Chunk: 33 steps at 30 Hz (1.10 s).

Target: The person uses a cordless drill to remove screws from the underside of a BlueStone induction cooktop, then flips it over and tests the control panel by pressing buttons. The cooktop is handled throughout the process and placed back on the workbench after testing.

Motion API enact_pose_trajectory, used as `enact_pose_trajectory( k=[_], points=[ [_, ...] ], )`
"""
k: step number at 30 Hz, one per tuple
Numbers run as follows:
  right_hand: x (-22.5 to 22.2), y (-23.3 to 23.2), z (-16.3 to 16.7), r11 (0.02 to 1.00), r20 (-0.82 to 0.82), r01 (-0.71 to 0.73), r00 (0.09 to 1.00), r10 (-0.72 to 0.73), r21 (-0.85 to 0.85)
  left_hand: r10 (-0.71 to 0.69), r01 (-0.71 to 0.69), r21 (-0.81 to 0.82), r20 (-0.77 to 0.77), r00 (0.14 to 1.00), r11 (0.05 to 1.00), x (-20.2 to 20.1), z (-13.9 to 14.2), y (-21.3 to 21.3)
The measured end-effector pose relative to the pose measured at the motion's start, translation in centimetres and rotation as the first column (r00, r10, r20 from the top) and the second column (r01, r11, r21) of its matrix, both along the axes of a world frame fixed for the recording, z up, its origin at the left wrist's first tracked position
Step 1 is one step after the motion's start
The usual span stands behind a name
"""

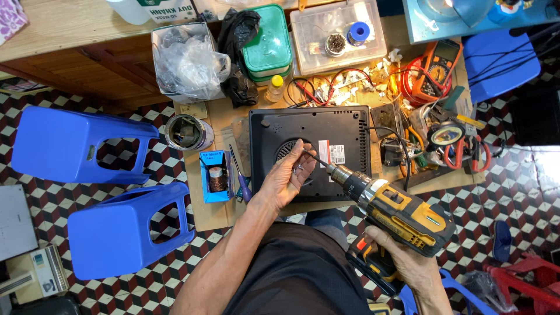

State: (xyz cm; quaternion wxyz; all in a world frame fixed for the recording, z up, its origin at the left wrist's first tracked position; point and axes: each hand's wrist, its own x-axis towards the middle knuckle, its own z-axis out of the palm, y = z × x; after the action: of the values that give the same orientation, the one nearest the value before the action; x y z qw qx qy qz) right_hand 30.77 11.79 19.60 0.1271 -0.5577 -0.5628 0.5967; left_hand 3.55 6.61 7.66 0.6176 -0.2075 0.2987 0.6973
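Drill in my right hand, bit tip pinched in my left, over the black appliance.

My right hand (402,265) wraps the grip of the yellow-and-black cordless drill (396,213). My left hand (289,178) holds its thin bit (318,159) between fingertips, a few small screws lying in the palm. Both hover above the upturned black appliance (309,149) on the low wooden board (213,213), beside a small blue box (214,175).

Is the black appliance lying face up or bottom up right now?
Bottom up. The black appliance shows its round fan grille, side vent slots and stuck-on labels; the left hand rests over the grille.
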Motion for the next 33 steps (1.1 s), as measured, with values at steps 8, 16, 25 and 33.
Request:
enact_pose_trajectory(
  k=[8,16,25,33],
  points=[
    [0.8,-1.7,0.5,0.998,-0.029,0.064,0.998,-0.064,-0.007,-0.087,0.088,0.009,-0.046,0.995,0.996,1.2,-1.4,0.0],
    [3.9,-3.3,-0.6,0.967,0.009,-0.132,0.991,0.134,0.219,-0.353,0.354,-0.008,-0.079,0.932,0.935,2.0,-3.1,-0.7],
    [7.3,-7.0,-3.1,0.969,0.119,-0.141,0.986,0.119,0.203,-0.53,0.531,0.013,-0.039,0.847,0.848,7.4,-7.4,1.7],
    [9.4,-9.2,-5.0,0.952,0.406,0.017,0.902,-0.146,0.304,-0.594,0.598,-0.04,0.074,0.801,0.801,16.1,-11.8,4.9]
  ],
)
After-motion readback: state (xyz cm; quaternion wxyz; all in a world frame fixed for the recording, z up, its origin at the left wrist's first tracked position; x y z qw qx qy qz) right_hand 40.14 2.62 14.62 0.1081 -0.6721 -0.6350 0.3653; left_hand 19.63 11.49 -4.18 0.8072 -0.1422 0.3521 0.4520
